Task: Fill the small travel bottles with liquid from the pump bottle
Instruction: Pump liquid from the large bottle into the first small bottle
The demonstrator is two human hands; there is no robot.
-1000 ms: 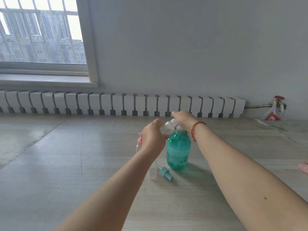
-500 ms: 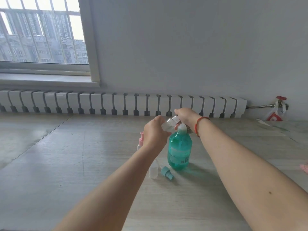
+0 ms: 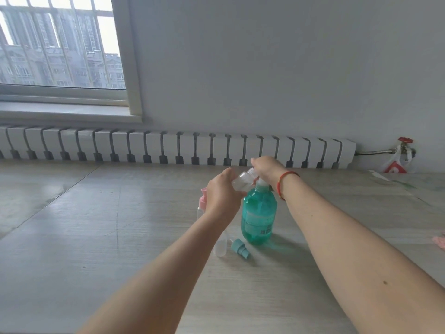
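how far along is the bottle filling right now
Early on. Done: a teal spray cap lies off on the table beside a clear cap. In hand: the left hand holds a clear travel bottle tilted at the head of the teal pump bottle, where the right hand rests; the small bottle looks nearly empty. Left: filling it, recapping, and the pink-capped bottle, whose fill level cannot be seen behind the left hand.

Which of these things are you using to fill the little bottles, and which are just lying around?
Using:
left hand holding clear small bottle
right hand on the pump of the green bottle
teal cap
pink-topped bottle
clear cap

Lying around:
pink thing at the right edge
bag on the red tap
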